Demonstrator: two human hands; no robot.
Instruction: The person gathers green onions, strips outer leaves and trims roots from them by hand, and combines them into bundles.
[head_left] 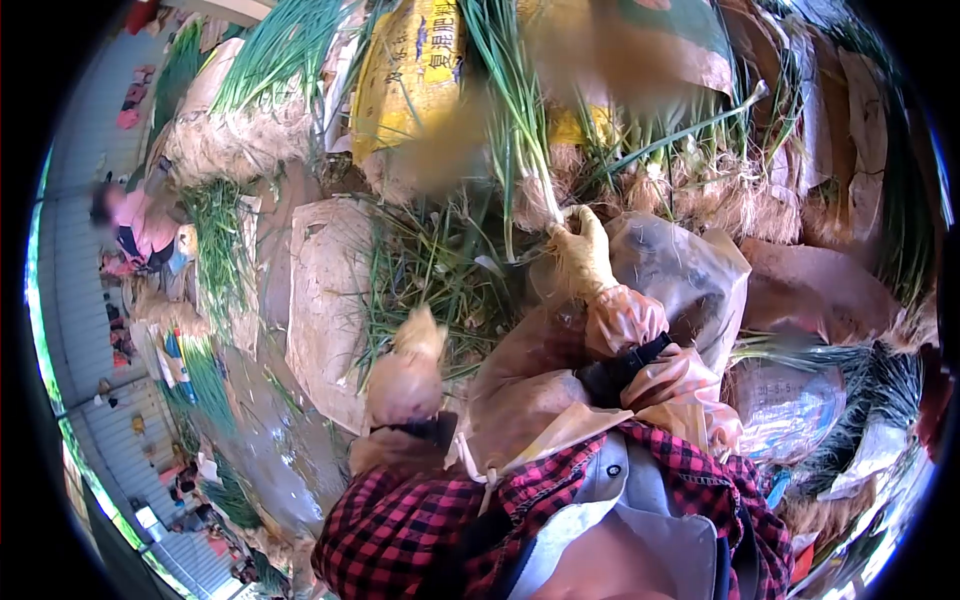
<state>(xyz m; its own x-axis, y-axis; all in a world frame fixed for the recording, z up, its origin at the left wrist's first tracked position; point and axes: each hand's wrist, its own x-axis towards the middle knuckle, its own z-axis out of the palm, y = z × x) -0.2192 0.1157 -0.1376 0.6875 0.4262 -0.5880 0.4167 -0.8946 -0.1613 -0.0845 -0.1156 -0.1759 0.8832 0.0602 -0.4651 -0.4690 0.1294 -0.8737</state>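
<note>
My right hand [583,250], in a pale yellow glove, is closed around the white lower stems of a few green onions [540,190]. Their long green leaves stretch away from me, toward the yellow printed sack [410,80]. My left hand [420,340] is lower and to the left, apart from the onions, beside a heap of loose green leaves [450,270]. Motion smears its fingers, so I cannot see whether it grips anything. Both forearms wear translucent sleeve covers with dark bands.
Bundles of green onions with shaggy roots [240,130] lie at the far left, and more rooted onions [700,190] line the far right. A brown sheet [330,290] lies left of the leaf heap. Another person [145,225] in pink sits further left. Blurry smudges cover parts of the view.
</note>
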